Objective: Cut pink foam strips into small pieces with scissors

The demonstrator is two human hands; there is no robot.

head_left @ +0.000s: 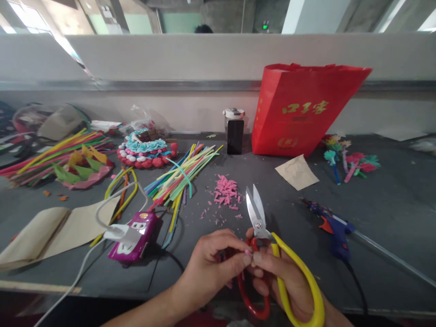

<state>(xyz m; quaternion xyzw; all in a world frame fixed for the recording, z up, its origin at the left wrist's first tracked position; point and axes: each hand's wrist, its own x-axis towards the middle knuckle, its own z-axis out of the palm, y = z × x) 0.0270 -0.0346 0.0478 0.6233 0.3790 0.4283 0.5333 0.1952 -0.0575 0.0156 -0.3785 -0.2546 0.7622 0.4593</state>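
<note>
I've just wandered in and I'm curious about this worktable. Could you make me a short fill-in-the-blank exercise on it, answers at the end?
1. The scissors are held in the person's ____ hand.
2. One handle loop of the scissors is red, the other ____.
3. The small heap of cut pieces on the table is ____.
4. The large upright bag behind the glue gun is coloured ____, with gold lettering.

Missing words: right; yellow; pink; red.
</note>
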